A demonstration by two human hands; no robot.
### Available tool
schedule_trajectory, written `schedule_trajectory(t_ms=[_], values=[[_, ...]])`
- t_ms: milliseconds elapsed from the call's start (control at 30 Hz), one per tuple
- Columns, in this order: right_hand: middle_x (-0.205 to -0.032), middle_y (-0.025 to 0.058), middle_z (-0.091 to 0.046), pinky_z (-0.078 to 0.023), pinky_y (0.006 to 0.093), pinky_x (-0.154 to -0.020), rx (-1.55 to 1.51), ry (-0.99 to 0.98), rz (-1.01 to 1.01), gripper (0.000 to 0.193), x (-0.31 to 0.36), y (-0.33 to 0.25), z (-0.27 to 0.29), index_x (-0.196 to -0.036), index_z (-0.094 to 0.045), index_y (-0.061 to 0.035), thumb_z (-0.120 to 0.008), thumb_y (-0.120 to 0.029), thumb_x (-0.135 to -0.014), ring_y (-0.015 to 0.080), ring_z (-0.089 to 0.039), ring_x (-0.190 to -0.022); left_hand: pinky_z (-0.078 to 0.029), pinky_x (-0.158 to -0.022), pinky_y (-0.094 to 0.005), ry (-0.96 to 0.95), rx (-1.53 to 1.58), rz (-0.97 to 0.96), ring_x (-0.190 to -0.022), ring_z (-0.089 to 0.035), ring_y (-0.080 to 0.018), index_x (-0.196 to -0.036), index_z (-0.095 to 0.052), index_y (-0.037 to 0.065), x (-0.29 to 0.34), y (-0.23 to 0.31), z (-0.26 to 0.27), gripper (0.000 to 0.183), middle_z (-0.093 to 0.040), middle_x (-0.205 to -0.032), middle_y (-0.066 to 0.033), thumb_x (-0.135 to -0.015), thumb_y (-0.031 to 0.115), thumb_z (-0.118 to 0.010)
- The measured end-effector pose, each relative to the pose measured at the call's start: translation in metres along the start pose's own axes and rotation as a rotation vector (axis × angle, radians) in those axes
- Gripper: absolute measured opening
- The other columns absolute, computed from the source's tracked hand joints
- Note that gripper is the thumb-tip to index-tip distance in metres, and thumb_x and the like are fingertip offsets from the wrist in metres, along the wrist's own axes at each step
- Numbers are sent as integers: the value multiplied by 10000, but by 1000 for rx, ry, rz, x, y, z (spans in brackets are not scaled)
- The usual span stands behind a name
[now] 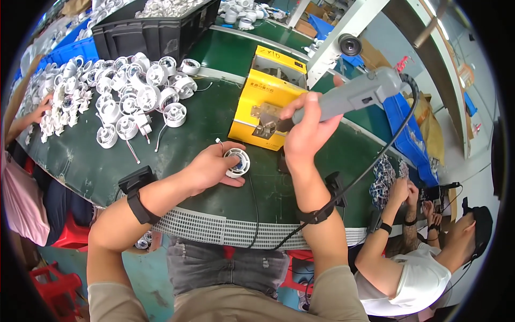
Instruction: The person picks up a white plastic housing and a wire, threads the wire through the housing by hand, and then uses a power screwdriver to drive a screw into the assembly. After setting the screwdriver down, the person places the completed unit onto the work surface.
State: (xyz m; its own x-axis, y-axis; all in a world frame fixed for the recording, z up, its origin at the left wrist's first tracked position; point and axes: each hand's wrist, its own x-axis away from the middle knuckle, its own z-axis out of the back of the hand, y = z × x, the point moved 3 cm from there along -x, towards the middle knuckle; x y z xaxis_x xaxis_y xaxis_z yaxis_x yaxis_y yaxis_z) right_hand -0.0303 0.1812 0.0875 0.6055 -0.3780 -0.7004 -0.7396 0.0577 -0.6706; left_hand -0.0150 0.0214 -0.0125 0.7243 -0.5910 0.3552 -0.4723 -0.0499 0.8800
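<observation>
1. The left hand (209, 167) rests on the green worktop (177, 145) close to the near edge, its fingers curled around a small round white housing (237, 162). The housing lies flat with its open round face turned up, and a short wire sticks out from behind it.
2. The right hand (307, 124) is raised just beyond, closed in a fist around the grey electric screwdriver (348, 96). The long axis of the tool runs from upper right down to lower left. Its tip points at the front slot of the yellow box, and its black cable (375, 161) loops back off the rear end and down over the worktop edge.
3. The yellow screw feeder box (265, 104) stands behind the hands, one of its kind. Its top is open, but its contents cannot be made out.
4. To the left, a loose heap of white round housings (134, 91) lies on the worktop. There are too many to count, and some trail thin wires.
5. Further back stands a black crate (150, 32), filled to the brim with more white parts.
6. Blue bins (70, 51) sit at far left, also holding white parts, and another blue bin (407, 134) sits at right.
7. A co-worker's hand (43, 110) reaches into the heap at left. A second person in a white shirt (424, 279) sits at lower right, both hands on a bundle of small wired parts (383, 177).
</observation>
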Motion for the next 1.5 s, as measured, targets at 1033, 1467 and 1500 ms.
schedule_trajectory(t_ms=[1033, 1467, 1500], values=[[-661, 74, -479, -460, 314, -485, -153, -131, -238, 388, 53, -6, -22, -1295, -302, -23, -465, -99, -951, 157, -481, -480, -613, -717, -328, 37, -26, 3, -802, -673, -239, -1203, -490, -41, 0, 4, 1, 270, -587, -1033, -143, -963, 79, -459], [-709, 75, -486, -484, 312, -500, -191, -174, -270, 397, 67, 1, -26, -1293, -303, -29, -487, -83, -946, 161, -516, -505, -607, -731, -330, 17, -40, -47, -820, -676, -248, -1237, -481, -44, -4, -2, 2, 301, -587, -1060, -154, -980, 109, -455], [-708, 75, -487, -483, 311, -499, -185, -180, -261, 397, 67, 0, -27, -1292, -303, -26, -489, -84, -945, 161, -516, -504, -607, -732, -329, 6, -38, -52, -821, -677, -249, -1233, -482, -46, -3, -1, 2, 297, -589, -1060, -155, -981, 110, -454]])
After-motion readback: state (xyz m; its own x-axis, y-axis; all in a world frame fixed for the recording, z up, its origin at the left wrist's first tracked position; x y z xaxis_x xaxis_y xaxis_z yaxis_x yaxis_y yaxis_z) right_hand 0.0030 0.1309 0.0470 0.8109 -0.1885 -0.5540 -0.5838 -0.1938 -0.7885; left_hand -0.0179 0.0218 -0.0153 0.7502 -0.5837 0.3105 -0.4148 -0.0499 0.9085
